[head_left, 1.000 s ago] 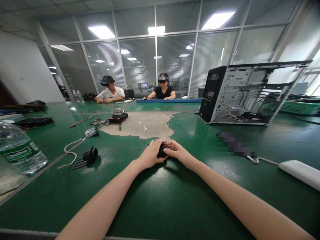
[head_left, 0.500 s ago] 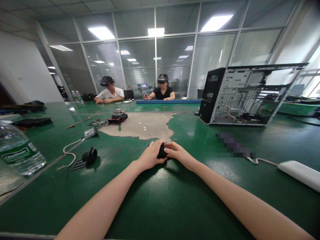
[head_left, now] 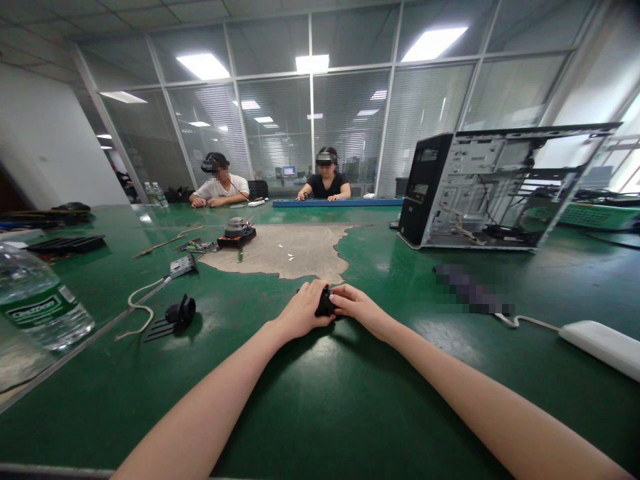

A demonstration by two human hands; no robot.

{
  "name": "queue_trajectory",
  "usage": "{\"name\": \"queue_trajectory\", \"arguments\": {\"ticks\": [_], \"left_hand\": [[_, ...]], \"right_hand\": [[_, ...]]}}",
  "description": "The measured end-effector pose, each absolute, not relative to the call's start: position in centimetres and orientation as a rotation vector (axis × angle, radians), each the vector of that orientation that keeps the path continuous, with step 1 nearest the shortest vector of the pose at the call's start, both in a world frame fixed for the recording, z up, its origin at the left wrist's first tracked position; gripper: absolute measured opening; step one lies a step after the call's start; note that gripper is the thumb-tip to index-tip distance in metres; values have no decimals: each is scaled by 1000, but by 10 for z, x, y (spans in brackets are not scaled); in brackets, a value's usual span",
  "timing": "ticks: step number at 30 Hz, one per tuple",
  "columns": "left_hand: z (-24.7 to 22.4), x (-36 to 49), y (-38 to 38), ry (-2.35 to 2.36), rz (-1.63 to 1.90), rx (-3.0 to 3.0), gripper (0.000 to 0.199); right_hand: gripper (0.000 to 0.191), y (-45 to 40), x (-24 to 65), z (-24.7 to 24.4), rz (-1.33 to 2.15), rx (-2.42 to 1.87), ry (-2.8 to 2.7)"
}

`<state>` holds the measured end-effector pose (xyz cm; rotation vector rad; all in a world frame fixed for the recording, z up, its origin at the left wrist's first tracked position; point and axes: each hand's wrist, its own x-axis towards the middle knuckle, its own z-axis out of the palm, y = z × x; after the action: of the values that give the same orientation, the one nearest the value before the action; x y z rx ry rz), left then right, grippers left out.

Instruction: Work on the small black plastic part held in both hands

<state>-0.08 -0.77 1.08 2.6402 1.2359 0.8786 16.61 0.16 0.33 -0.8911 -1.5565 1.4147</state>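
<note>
Both my hands meet around a small black part (head_left: 325, 303) just above or on the green tabletop (head_left: 320, 387); its kind is mostly hidden by my fingers. My left hand (head_left: 303, 309) is closed over its left side and top. From the right, the fingertips of my right hand (head_left: 356, 304) press against it. To the left lies a black plastic piece with a round collar and flat prongs (head_left: 174, 317). Beyond my hands, a round grey and black component with an orange-red edge (head_left: 237, 231) sits beside a green circuit board (head_left: 198, 245).
An opened computer case (head_left: 465, 193) stands at the right, near a white power strip (head_left: 600, 343) with its cord. A water bottle (head_left: 43, 300) is at the left, near a small metal bracket (head_left: 183, 265). Two people (head_left: 327, 183) sit across the table, behind a blue bar (head_left: 335, 203).
My hands keep nearly the same grip on the black part. Across the table, the hand of the person in black has come down toward the tabletop. The view has shifted very slightly.
</note>
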Motion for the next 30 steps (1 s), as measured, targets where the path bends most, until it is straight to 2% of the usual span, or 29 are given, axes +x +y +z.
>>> {"name": "queue_trajectory", "arguments": {"ticks": [5, 11, 19, 24, 30], "left_hand": [[12, -1, -8, 1239, 858, 2633, 54], [13, 0, -9, 1233, 887, 2631, 53], [12, 1, -9, 1243, 881, 2634, 51], [13, 0, -8, 1248, 858, 2647, 53], [13, 0, -8, 1238, 878, 2661, 52]], "right_hand": [[37, -5, 171, 13, 1431, -787, -1648], [25, -7, 166, 14, 1411, -837, -1594], [28, -1, 169, 9, 1409, -873, -1612], [38, -4, 174, 14, 1449, -778, -1687], [25, -7, 167, 14, 1433, -834, -1573]]}}
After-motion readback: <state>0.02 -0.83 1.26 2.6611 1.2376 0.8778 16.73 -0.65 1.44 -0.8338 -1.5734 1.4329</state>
